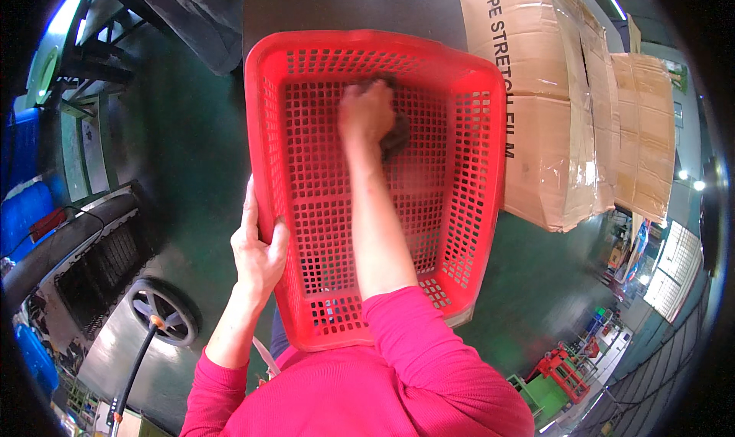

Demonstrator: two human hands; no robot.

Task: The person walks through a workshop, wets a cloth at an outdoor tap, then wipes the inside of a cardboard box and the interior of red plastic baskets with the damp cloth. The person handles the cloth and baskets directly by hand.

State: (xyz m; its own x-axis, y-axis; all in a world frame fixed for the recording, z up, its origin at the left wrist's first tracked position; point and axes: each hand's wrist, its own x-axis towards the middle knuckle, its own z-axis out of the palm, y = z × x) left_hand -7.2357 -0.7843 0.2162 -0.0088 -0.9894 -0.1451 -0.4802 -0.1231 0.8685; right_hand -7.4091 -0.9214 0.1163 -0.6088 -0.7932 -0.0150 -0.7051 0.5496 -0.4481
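A large red plastic basket (295,314) with perforated walls and floor fills the middle of the head view, its inside facing me. My left hand (262,247) grips its left rim, thumb over the edge and fingers along the outer side. Reaching inside, my right hand (367,115) is near the far end of the basket floor, smeared by motion. It is closed on a dark, crumpled rag (396,137), which is pressed against or just over the mesh; contact cannot be made out. Most of the rag's far part is hidden by the fingers.
Taped cardboard boxes (540,108) stand close on the basket's right. A dark tabletop (321,8) lies beyond its far rim. At lower left are a wheel (162,312) and a black pole; dark fabric (203,23) hangs at upper left.
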